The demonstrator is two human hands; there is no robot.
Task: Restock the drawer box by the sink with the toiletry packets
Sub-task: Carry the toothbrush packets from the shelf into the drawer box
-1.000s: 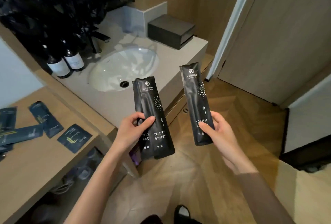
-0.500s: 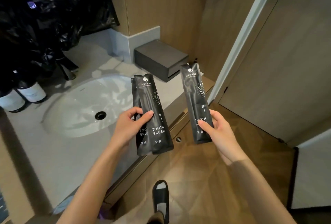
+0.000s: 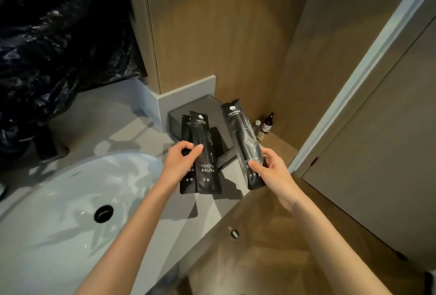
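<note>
My left hand (image 3: 181,162) grips two overlapping black toothbrush packets (image 3: 204,153), held upright over the grey counter. My right hand (image 3: 271,169) holds a single black toothbrush packet (image 3: 243,139) by its lower part, tilted slightly left. Just behind the packets, the dark grey drawer box (image 3: 188,113) sits on the counter in the corner against the wooden wall. Both sets of packets partly hide its front, so I cannot tell whether its drawer is open.
The white sink basin (image 3: 70,205) with a black drain (image 3: 103,213) fills the lower left. Black plastic bags (image 3: 59,47) hang over the counter's back left. Small bottles (image 3: 266,124) stand on a wooden ledge right of the box. A door (image 3: 389,153) is at right.
I have stepped closer to the counter; the sink and drawer box now sit nearer and larger. Both hands carried their packets forward until they hover right in front of the box.
</note>
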